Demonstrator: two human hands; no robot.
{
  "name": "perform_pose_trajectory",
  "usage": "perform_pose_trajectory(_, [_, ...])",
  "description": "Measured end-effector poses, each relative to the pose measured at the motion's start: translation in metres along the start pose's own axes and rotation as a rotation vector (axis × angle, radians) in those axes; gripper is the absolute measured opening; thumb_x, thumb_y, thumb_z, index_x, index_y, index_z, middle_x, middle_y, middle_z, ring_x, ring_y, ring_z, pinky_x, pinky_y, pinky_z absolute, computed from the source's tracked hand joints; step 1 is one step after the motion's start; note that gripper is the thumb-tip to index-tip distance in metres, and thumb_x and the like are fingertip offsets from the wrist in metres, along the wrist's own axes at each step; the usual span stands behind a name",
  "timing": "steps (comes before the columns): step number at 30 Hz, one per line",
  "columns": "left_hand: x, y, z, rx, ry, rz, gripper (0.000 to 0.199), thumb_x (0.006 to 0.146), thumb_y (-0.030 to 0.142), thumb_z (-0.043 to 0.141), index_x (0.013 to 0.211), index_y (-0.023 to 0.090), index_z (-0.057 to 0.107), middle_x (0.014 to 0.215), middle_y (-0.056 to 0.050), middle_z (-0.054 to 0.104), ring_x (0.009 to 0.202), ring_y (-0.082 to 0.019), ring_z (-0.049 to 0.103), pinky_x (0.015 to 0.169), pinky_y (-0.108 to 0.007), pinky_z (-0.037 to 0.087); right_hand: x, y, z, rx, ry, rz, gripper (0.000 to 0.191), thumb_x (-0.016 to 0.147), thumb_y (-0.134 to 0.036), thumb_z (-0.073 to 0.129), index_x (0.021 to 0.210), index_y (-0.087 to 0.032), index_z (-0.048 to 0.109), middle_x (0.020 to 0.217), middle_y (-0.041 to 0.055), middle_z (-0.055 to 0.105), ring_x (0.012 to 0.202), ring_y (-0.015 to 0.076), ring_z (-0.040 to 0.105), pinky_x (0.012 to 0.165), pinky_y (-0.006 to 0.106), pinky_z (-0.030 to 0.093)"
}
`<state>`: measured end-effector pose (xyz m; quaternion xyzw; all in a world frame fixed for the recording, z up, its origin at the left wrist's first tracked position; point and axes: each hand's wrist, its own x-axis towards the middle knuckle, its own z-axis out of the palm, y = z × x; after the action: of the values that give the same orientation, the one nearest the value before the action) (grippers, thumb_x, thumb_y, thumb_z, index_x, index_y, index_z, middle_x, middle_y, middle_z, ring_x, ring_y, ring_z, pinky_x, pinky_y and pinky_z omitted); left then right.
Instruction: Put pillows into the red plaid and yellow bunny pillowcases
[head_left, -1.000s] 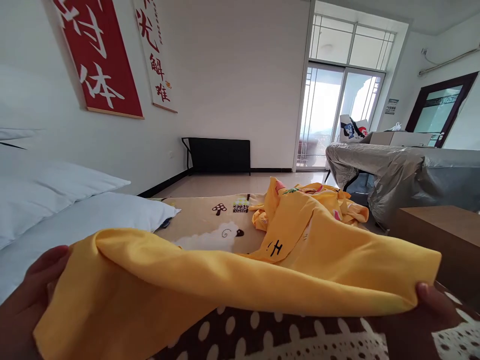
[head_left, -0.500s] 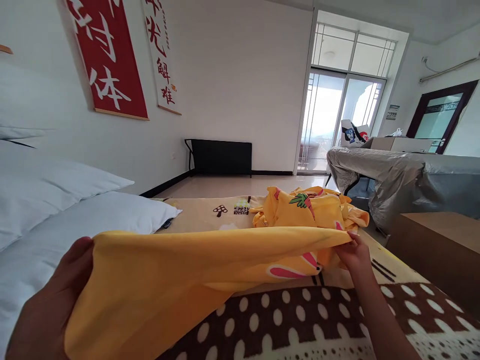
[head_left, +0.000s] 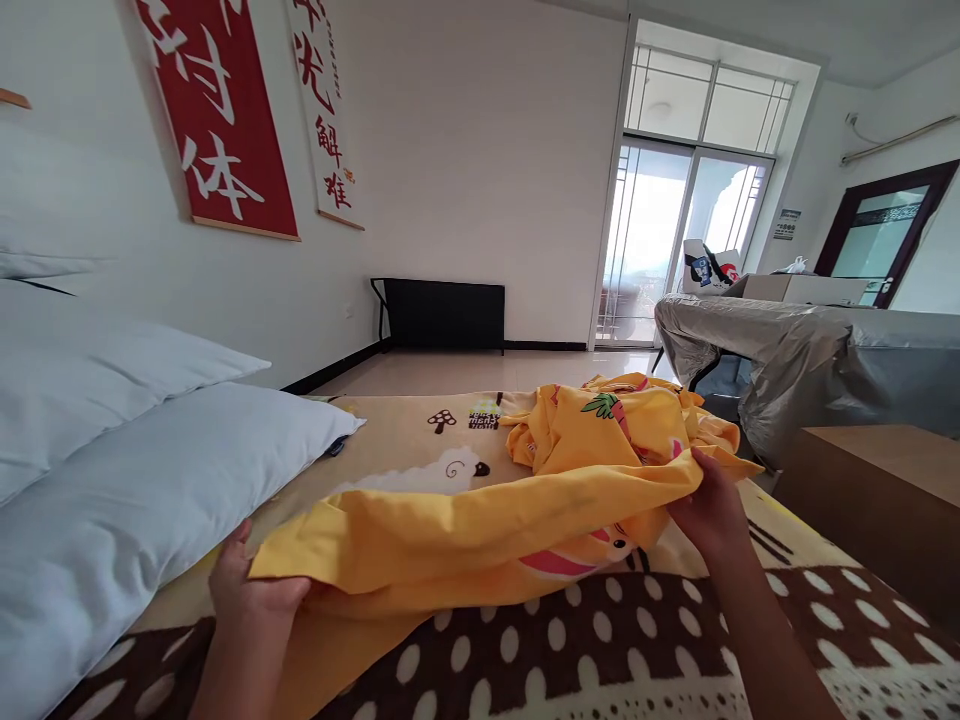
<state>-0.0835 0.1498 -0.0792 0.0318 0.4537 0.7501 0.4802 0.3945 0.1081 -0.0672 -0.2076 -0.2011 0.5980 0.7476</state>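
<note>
A yellow cloth printed with a pink-eared rabbit is held up loosely between my two hands over the bed. It looks like bedding, though which kind I cannot tell. My left hand is closed on its left end, near the white pillows. At the right end, my right hand pinches the edge, with a short corner sticking out beyond the fingers. Just behind lies a crumpled heap of the same cloth, with a carrot print on it. Beneath everything is a beige and brown dotted blanket.
White pillows lie along the left side. A brown cardboard box stands to the right of the bed. Beyond it is a table under a grey plastic cover. A black folded panel leans by the far wall.
My left hand has moved right and away from me, bringing its end of the cloth closer to my right hand. The cloth has gone from taut to slack and lower. My right hand has shifted its grip slightly.
</note>
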Motion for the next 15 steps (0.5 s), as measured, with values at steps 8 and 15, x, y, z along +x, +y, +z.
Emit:
perform_pose_trajectory(8, [0.009,-0.024,-0.005,0.362,-0.316,-0.128,0.017,0.065,0.013,0.065,0.081,0.016,0.061,0.072,-0.005,0.068,0.06,-0.024,0.065,0.053,-0.035,0.056,0.031,0.007,-0.031,-0.111,0.039,0.038,0.038,0.077,-0.036,0.065,0.053,-0.018,0.042,0.046,-0.0043,0.047,0.041,0.0079,0.044,0.041,0.021,0.038])
perform_pose_trajectory(15, [0.016,-0.042,-0.01,0.608,-0.18,-0.055,0.024,0.061,0.006,0.073,0.08,0.017,0.062,0.059,-0.002,0.064,0.051,-0.022,0.062,0.047,-0.03,0.052,0.044,0.002,-0.049,-0.192,0.122,-0.001,0.035,0.077,-0.033,0.062,0.052,-0.019,0.042,0.046,-0.0034,0.048,0.041,0.0086,0.045,0.041,0.022,0.037])
